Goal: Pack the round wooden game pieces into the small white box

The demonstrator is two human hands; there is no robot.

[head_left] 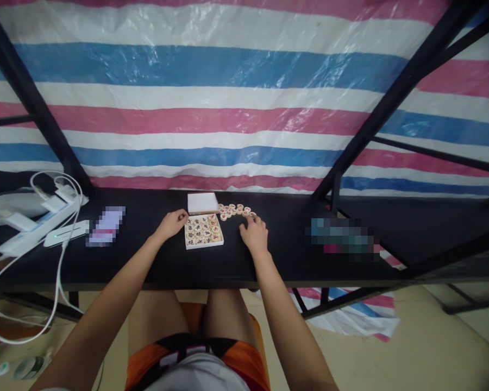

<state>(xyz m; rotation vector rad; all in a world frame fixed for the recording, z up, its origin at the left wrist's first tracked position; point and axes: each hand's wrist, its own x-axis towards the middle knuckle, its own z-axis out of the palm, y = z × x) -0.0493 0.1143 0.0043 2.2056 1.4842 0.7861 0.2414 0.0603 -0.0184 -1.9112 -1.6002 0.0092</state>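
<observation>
A white box (204,245) on the black table holds rows of Chinese chess pieces, most with black characters and a column at the right with red ones. Beside its upper left corner is my left hand (173,224), its fingers curled in; anything within them is hidden. More round chess pieces (231,209) with red marks lie in a loose cluster right of the box. My right hand (255,234) is at the right end of that cluster, thumb apart, fingertips touching or just over a piece (252,214). Behind the box lies its white lid (202,203).
At the left are a blurred phone (106,225), a white device with a green light (67,233), a power strip (44,222) and looping white cables (60,271). A blurred object (342,235) lies at the right. Black metal posts (375,122) slant up before a striped sheet (212,119).
</observation>
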